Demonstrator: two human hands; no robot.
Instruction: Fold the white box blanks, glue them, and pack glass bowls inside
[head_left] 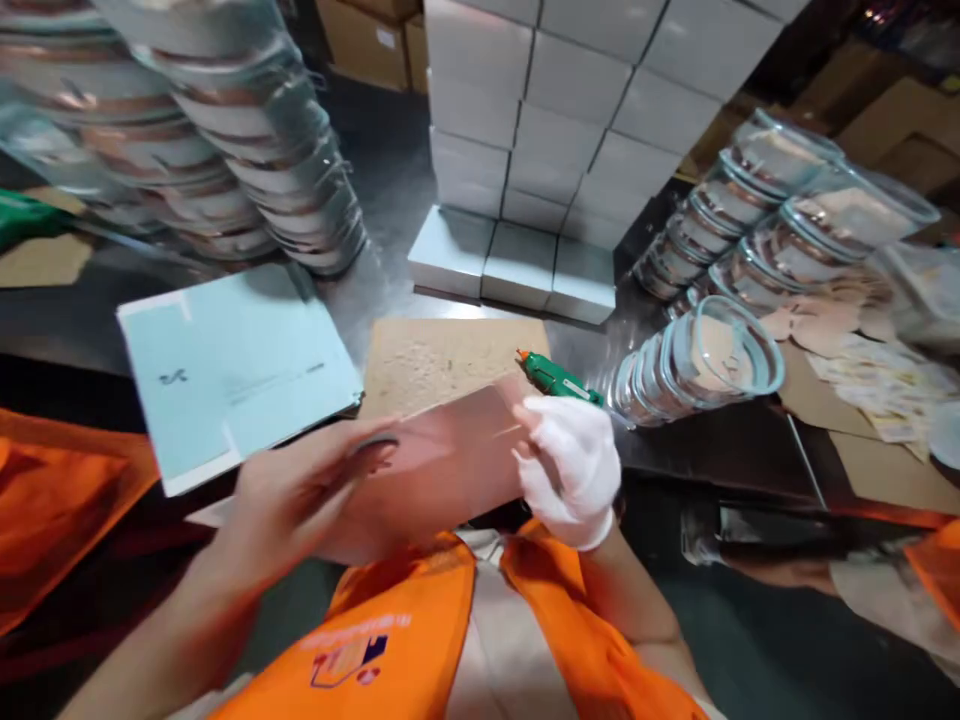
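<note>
A flat pinkish-brown sheet (442,455), smeared by motion, is held tilted in front of my vest. My bare left hand (300,480) grips its left part, with the thumb over the upper face. A dark curved shape shows by that thumb, too blurred to name. My right hand (574,465), in a white glove, pinches the sheet's right end between thumb and fingers. Just beyond the glove a green glue gun (559,380) with an orange tip lies on the table, its nozzle over a brown cardboard pad (420,350) marked with dried bits.
Pale blue flat card blanks (240,370) lie stacked at left. Clear round tubs rise in tall stacks at back left (262,150) and right (682,365). White boxes (517,265) form a wall ahead. A co-worker's arm (780,570) reaches in at right; orange cloth (60,500) shows at left.
</note>
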